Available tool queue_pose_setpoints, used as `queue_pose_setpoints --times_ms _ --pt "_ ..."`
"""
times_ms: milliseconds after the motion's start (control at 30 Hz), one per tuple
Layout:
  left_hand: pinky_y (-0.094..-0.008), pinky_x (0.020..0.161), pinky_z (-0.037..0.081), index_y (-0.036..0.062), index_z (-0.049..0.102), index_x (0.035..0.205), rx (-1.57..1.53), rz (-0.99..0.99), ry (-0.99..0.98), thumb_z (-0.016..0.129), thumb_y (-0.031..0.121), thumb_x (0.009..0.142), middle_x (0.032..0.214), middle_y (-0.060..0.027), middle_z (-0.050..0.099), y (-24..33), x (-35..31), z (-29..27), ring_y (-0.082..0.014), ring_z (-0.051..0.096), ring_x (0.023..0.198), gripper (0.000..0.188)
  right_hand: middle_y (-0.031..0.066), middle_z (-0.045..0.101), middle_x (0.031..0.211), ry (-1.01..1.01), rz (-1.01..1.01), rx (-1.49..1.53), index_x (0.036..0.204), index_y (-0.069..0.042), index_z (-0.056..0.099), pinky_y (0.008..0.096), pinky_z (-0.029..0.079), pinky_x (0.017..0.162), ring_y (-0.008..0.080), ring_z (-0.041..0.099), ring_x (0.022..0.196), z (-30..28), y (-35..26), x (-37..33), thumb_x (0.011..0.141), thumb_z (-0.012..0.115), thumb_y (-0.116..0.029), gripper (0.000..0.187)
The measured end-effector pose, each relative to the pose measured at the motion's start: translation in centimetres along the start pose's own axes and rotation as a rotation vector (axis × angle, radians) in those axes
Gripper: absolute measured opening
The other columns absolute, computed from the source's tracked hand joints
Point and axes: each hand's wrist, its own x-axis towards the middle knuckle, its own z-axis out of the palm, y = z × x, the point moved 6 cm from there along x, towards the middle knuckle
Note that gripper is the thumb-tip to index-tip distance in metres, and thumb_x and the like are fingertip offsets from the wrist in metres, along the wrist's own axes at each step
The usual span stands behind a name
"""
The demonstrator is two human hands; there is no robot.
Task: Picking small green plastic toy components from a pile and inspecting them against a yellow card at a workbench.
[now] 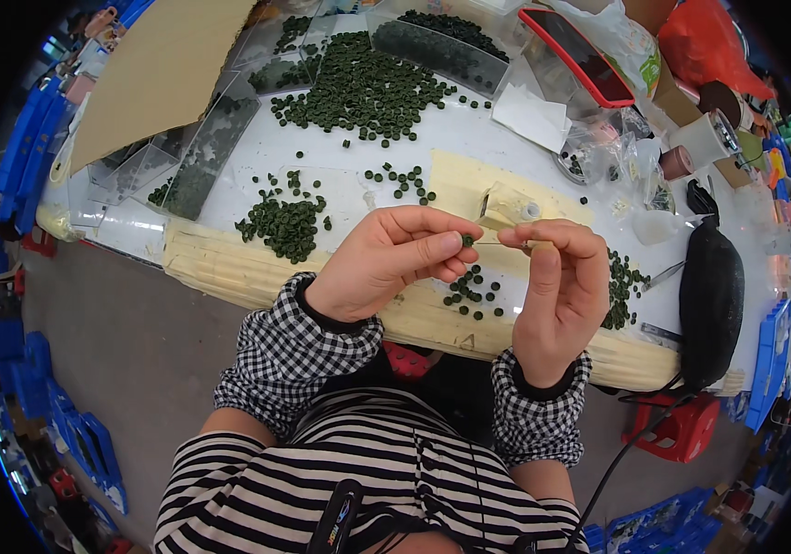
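Above the table's near edge, my left hand (pixel 395 251) pinches a small dark green round piece (pixel 467 241) between thumb and forefinger. My right hand (pixel 563 286) is closed on a thin, needle-like tool (pixel 499 244) that points at the green piece; whether its tip touches cannot be made out. Just behind my fingertips stands a small cream-coloured block (pixel 499 201) with a grey knob. Below the hands lie several loose green pieces (pixel 476 294). More green pieces form a pile (pixel 286 226) left of my left hand and another pile (pixel 619 288) right of my right hand.
A large heap of green pieces (pixel 358 88) covers the table's far side, beside clear plastic boxes (pixel 212 138). Cardboard (pixel 160 69) stands at the far left. A red-cased phone (pixel 580 57) lies far right, a black pouch (pixel 711 305) with a cable nearer. Cream padding (pixel 247 275) lines the front edge.
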Motion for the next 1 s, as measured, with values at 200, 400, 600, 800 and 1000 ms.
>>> queue_pose_setpoints --times_ms 200,400,600,800,1000 --pt "-0.0243 0.080 0.055 -0.0010 0.061 0.117 -0.014 0.035 -0.005 0.057 0.008 0.096 0.102 -0.0122 0.069 0.07 -0.15 -0.03 -0.0137 0.067 0.090 0.023 0.0136 0.061 0.101 -0.003 0.056 0.126 0.106 0.004 0.050 0.0281 0.054 0.081 0.0194 0.067 0.090 0.53 0.49 -0.30 0.099 0.047 -0.003 0.010" --pt "-0.0259 0.083 0.056 0.0007 0.062 0.112 -0.128 0.072 -0.022 0.060 0.005 0.094 0.108 -0.0145 0.067 0.11 -0.14 -0.30 -0.0166 0.067 0.094 0.018 0.0138 0.061 0.102 0.020 0.064 0.157 0.107 0.004 0.049 0.0286 0.055 0.081 0.0201 0.068 0.089 0.44 0.56 -0.58 0.100 0.046 -0.003 0.011" --pt "-0.0269 0.084 0.056 0.0004 0.062 0.108 -0.052 0.087 -0.006 0.059 0.003 0.094 0.108 -0.0154 0.067 0.13 -0.08 -0.12 -0.0183 0.067 0.095 0.015 0.0144 0.059 0.101 0.011 0.029 0.064 0.105 0.004 0.049 0.0312 0.056 0.080 0.0210 0.067 0.087 0.86 0.30 -0.55 0.102 0.044 -0.009 0.015" --pt "-0.0253 0.086 0.057 -0.0034 0.061 0.109 -0.086 0.098 -0.023 0.060 0.002 0.093 0.106 -0.0143 0.068 0.30 -0.04 0.00 -0.0169 0.067 0.097 0.017 0.0139 0.059 0.102 -0.018 0.029 0.016 0.105 0.005 0.050 0.0307 0.056 0.082 0.0204 0.067 0.089 0.79 0.66 -0.70 0.100 0.046 -0.005 0.012" --pt "-0.0267 0.084 0.057 0.0000 0.062 0.108 -0.038 0.090 0.006 0.059 0.004 0.094 0.108 -0.0154 0.067 0.10 -0.04 -0.18 -0.0181 0.067 0.095 0.014 0.0123 0.060 0.099 0.033 0.044 0.072 0.102 0.004 0.056 0.0239 0.052 0.075 0.0167 0.066 0.086 0.71 1.06 -0.74 0.095 0.055 0.000 0.009"
